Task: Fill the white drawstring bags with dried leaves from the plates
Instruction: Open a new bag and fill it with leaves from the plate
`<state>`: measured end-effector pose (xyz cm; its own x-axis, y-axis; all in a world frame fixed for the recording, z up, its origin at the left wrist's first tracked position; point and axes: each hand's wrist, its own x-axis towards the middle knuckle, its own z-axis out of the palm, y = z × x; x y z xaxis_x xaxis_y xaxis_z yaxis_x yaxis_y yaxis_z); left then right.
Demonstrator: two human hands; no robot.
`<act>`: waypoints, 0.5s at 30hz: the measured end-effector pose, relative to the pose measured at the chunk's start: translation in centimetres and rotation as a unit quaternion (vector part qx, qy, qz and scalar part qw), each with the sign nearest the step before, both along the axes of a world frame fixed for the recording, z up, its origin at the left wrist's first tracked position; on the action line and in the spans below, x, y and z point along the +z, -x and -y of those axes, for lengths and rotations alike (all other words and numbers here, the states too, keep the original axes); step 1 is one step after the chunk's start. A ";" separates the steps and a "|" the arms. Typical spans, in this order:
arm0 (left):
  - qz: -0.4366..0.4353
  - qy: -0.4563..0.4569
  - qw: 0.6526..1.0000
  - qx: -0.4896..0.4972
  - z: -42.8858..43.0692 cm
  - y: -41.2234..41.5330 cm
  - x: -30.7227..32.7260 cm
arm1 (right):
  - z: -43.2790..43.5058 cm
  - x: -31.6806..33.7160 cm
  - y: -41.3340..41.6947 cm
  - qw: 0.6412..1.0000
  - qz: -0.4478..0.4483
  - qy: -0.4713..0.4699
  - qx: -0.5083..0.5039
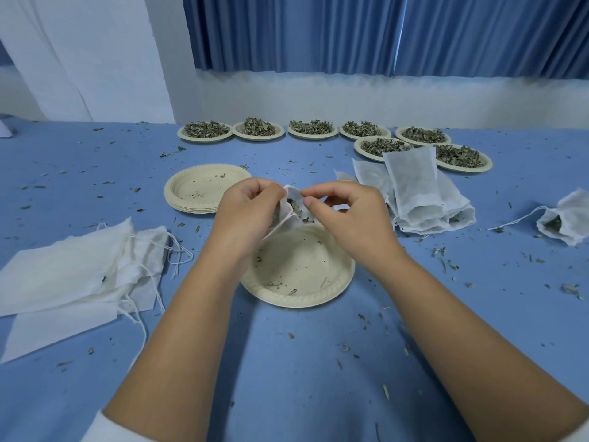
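Observation:
My left hand [243, 212] and my right hand [345, 215] both pinch the mouth of a small white drawstring bag [294, 205] with dried leaves showing inside. They hold it over a nearly bare cream paper plate [302, 275]. Most of the bag is hidden behind my fingers. Several plates heaped with dried leaves [258, 129] line the far side of the blue table. Flat unfilled bags [73, 269] lie at my left. A pile of stuffed bags [414, 193] lies at the right.
A stack of bare plates [200, 189] sits behind my left hand. One more bag with leaves [564, 221] lies at the far right edge. Leaf crumbs are scattered over the blue tablecloth [302, 362]. Blue curtains and a white wall stand behind the table.

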<state>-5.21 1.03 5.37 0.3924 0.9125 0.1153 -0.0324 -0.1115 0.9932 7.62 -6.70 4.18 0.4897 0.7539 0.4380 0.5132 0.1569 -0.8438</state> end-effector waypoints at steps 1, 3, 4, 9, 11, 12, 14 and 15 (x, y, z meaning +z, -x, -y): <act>0.005 0.005 1.000 -0.001 0.0 0.1 0.1 | 0.0 0.1 0.0 1.000 -0.011 -0.002 0.002; 0.014 0.009 1.000 -0.008 0.1 0.1 0.3 | 0.0 0.3 -0.1 0.999 -0.044 0.013 0.014; 0.017 0.010 1.000 -0.015 0.1 0.1 0.3 | 0.0 0.4 -0.2 0.996 -0.076 0.041 0.035; 0.015 -0.002 0.998 -0.061 0.6 0.1 0.5 | 0.3 0.1 -0.4 0.950 -0.204 0.148 0.184; 0.008 -0.002 0.996 -0.089 0.7 -0.1 0.5 | 0.2 -0.1 -0.1 0.959 -0.186 0.137 0.167; 0.001 -0.005 0.995 -0.102 0.8 -0.1 0.4 | 0.2 -0.1 0.0 0.964 -0.172 0.134 0.154; -0.017 -0.014 0.992 -0.124 1.0 -0.2 0.3 | 0.0 -0.2 0.0 0.969 -0.165 0.128 0.133; -0.023 -0.016 0.990 -0.138 1.1 -0.3 0.3 | -0.1 -0.3 0.0 0.972 -0.160 0.128 0.118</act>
<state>-4.93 -0.08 5.68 0.6325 0.7654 0.1191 -0.0208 -0.1369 0.9904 7.66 -6.63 3.83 0.3699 0.9260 0.0758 0.1940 0.0028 -0.9810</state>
